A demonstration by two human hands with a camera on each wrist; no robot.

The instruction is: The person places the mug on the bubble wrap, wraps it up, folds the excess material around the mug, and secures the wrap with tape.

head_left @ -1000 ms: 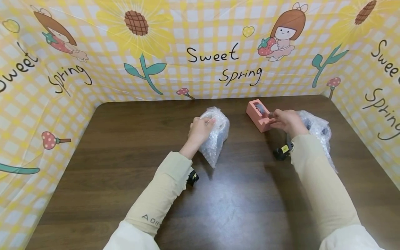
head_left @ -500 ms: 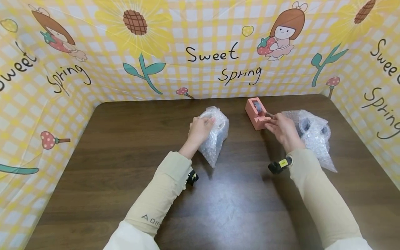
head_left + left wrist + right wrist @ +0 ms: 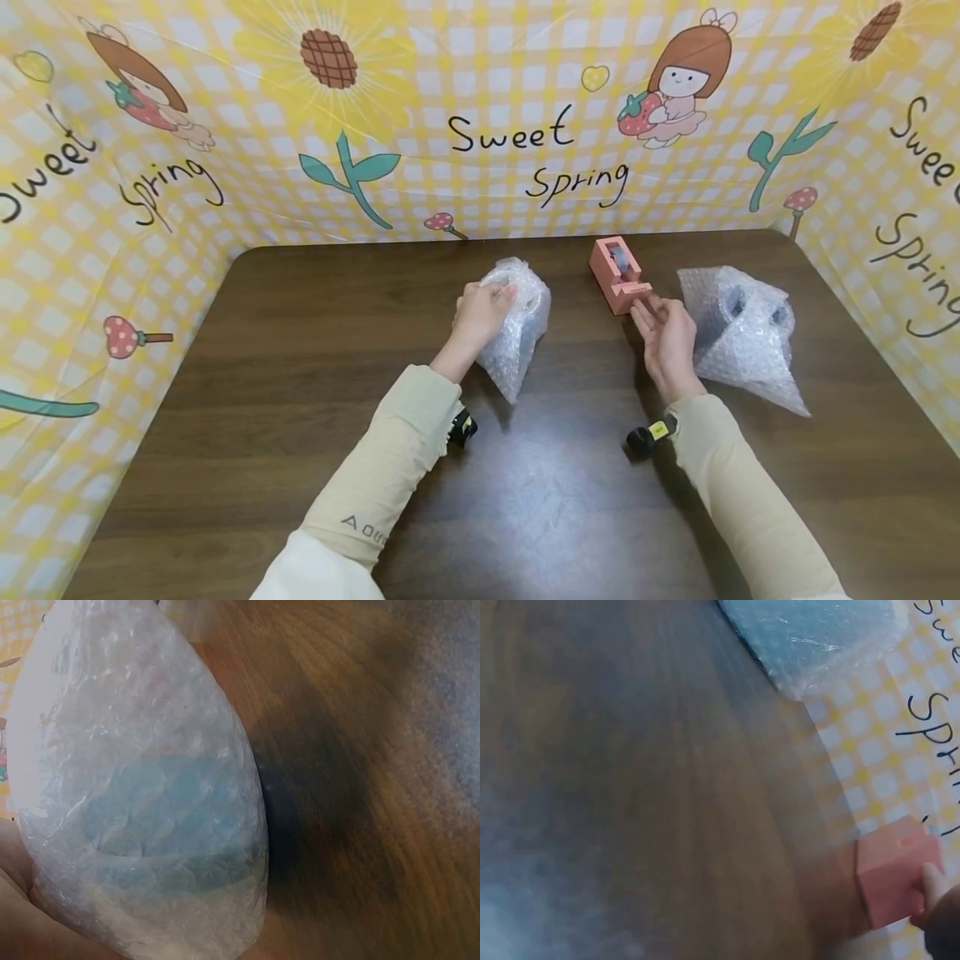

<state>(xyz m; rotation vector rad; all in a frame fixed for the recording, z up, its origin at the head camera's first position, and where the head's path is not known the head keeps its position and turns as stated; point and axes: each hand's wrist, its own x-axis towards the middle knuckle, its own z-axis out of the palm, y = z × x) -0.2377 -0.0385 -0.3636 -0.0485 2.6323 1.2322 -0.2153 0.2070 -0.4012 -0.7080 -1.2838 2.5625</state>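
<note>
Bubble wrap encloses a rounded object in a bundle (image 3: 517,333), standing at the middle of the table. My left hand (image 3: 480,312) grips its upper left side, fingertips and thumb over the wrap. Through the plastic in the left wrist view, the wrapped thing (image 3: 165,802) looks pale with a blue-green band. A pink tape dispenser (image 3: 618,275) with a roll of tape (image 3: 618,257) inside stands to the right. At its front end is my right hand (image 3: 670,346), thumb and fingertips close together at the cutter edge; the clear tape between them barely shows.
A second bubble-wrapped bundle (image 3: 750,333) lies right of my right hand, two dark round openings showing through it. Dark wood covers the table (image 3: 262,400). A yellow checked cloth backdrop (image 3: 510,75) rises behind and at both sides.
My right hand has come down and left from the dispenser's right side to its front, drawing away from the second bundle. The dispenser shifted slightly. My left hand keeps its grip.
</note>
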